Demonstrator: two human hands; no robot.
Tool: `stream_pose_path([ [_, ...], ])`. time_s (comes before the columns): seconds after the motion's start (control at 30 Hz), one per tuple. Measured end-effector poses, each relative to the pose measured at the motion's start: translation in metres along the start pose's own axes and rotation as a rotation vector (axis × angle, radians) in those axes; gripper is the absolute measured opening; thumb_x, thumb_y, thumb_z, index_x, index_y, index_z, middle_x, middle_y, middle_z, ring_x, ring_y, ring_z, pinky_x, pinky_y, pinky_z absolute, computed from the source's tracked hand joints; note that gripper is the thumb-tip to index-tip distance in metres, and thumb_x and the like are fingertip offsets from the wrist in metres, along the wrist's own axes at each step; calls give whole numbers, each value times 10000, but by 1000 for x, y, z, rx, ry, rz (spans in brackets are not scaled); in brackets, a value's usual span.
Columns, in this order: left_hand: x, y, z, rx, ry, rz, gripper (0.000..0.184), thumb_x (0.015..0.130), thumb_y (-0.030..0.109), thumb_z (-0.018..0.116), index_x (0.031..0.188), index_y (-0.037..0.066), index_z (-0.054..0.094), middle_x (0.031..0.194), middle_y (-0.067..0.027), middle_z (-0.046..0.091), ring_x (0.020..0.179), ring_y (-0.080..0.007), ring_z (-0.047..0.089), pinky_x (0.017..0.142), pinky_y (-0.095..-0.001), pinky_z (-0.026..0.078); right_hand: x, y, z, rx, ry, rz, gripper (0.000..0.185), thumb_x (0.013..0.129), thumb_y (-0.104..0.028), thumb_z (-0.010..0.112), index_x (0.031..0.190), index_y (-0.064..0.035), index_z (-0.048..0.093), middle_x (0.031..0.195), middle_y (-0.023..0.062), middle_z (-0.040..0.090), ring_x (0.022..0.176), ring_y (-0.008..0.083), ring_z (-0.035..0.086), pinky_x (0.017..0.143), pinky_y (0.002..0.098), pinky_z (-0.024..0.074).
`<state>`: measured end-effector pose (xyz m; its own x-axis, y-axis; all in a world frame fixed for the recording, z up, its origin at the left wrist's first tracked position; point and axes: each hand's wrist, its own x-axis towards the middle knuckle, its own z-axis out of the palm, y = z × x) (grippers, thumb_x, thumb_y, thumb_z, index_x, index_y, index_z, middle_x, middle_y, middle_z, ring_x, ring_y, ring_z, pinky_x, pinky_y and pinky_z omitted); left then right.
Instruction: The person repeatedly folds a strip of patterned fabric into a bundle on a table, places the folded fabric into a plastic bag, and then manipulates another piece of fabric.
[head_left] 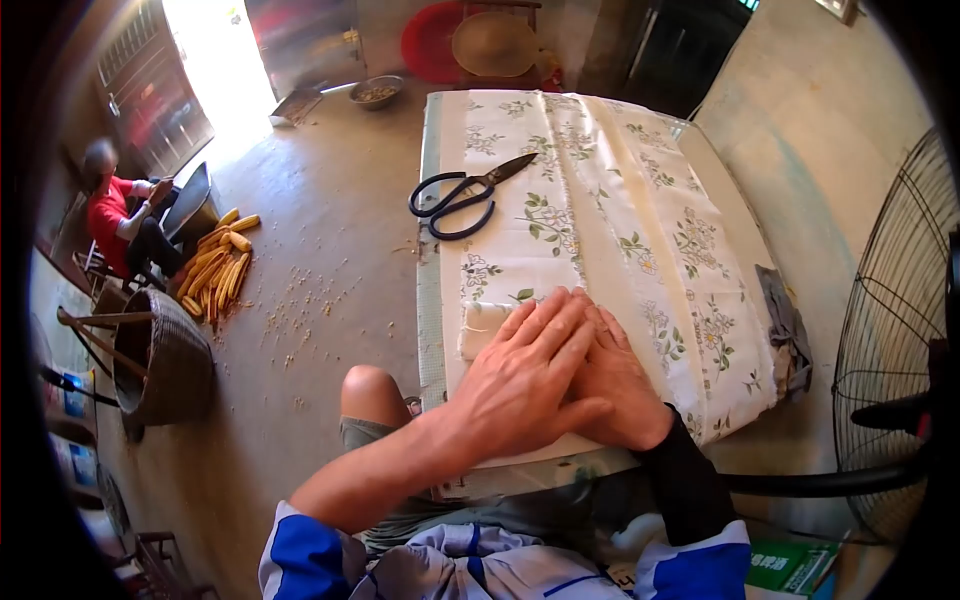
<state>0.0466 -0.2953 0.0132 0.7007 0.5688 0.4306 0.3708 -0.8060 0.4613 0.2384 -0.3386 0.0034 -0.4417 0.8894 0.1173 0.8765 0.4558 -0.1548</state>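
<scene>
A floral cloth (pixel 550 215) with green leaves is spread over the table. Near its front edge a rolled or folded piece of cloth (pixel 478 325) shows beside my fingers, with loose threads at its end. My left hand (pixel 525 375) lies flat on this piece, fingers stretched out, partly over my right hand. My right hand (pixel 625 385), below a black sleeve, also rests flat with its fingers partly covered. What lies under both palms is hidden. Farther up the cloth, scissors (pixel 470 195) with large dark handles lie with their blades closed, apart from my hands.
A standing fan (pixel 895 340) is at the right, and grey fabric (pixel 785 325) hangs at the table's right edge. On the left a person in red (pixel 115 215) sits by a pile of corn cobs (pixel 215 270). A basket (pixel 165 355) stands nearer; kernels are scattered on the floor.
</scene>
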Motion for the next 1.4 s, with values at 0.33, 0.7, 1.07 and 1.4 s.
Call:
stream_pose_path([
  [0.33,-33,-23,-13,222,-141,-160,1099,952,751,643,1556,-146,445,1679,-385,333,1624,-502,252,1340,-549,174,2,-5,0,47,87,14,959,955,-538,747,1589,108,433,1706,300,360,1617,438,310,1321,544,224],
  [0.7,-40,-21,-11,214,-105,-179,1113,927,744,675,1569,-134,437,1687,-371,328,1630,-500,232,1346,-555,150,2,27,-43,430,245,179,568,976,-225,799,1435,50,609,1458,250,643,1359,425,606,1149,454,483],
  [1.07,-42,-22,-11,180,-33,-174,989,945,653,718,1539,-104,490,1660,-348,390,1608,-496,288,1333,-560,202,34,36,-29,273,206,52,430,929,-148,829,1306,7,692,1240,140,692,1030,301,681,916,387,565],
  [1.4,-22,-60,-48,18,168,-232,555,921,192,821,1401,-20,640,1240,-200,749,1171,-383,695,1059,-477,534,34,48,-24,506,195,94,441,916,-234,850,1254,13,711,1120,153,657,948,297,677,856,386,565],
])
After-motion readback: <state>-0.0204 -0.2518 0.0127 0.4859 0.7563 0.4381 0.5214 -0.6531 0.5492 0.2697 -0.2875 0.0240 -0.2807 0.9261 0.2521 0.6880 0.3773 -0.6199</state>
